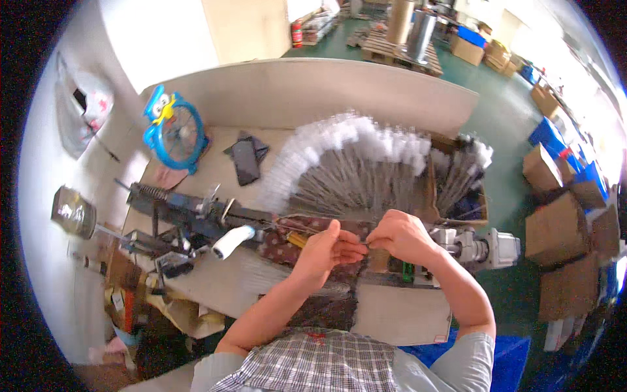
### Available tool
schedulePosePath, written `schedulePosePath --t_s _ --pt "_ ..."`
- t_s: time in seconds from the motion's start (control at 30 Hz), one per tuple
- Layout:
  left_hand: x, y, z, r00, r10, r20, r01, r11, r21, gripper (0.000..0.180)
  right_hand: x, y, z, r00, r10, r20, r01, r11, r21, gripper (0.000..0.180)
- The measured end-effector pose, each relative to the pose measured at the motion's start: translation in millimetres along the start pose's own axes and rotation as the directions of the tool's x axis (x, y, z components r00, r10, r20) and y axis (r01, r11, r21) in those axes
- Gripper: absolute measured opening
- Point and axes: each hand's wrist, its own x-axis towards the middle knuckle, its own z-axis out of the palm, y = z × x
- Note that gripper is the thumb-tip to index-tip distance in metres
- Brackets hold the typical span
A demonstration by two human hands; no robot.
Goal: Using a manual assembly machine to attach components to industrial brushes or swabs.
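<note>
My left hand (326,252) and my right hand (406,236) meet over the middle of the bench, fingertips almost touching. The right thumb and fingers are pinched together on something too small to make out. The left fingers are curled and pressed together, thumb raised, and what they hold is hidden. Beneath the hands lies a dark brown dotted cloth (274,250), with a yellow-handled tool (297,239) beside my left hand. Just beyond is a wide fanned pile of thin wire-stemmed brushes (356,173) with white, fluffy tips pointing away from me.
A metal machine spans the bench, its dark part (173,212) left and a silver motor (503,249) right. A white tube (233,242) juts toward me. A blue fan (179,134), a phone (245,162) and a carton of brushes (480,210) stand around; cardboard boxes (562,228) are stacked right.
</note>
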Motion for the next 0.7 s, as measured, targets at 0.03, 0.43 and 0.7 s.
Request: schedulePosePath --t_s 0.03,0.43,0.7 --pt "-1 -1 1 1.0 0.009 0.022 -0.008 1.0 -0.008 0.049 4 -3 5 0.998 -0.045 -0.033 0.046 0.998 0.038 0.011" --pt "-72 -7 -118 0.913 0.174 -0.369 -0.105 0.974 0.199 0.041 89 -56 91 0.913 -0.227 -0.338 0.283 0.95 0.128 0.006" --pt "-68 29 -113 0.882 0.139 -0.45 -0.279 0.924 -0.262 0.046 100 -83 98 0.907 -0.168 -0.386 0.209 0.976 0.066 0.005"
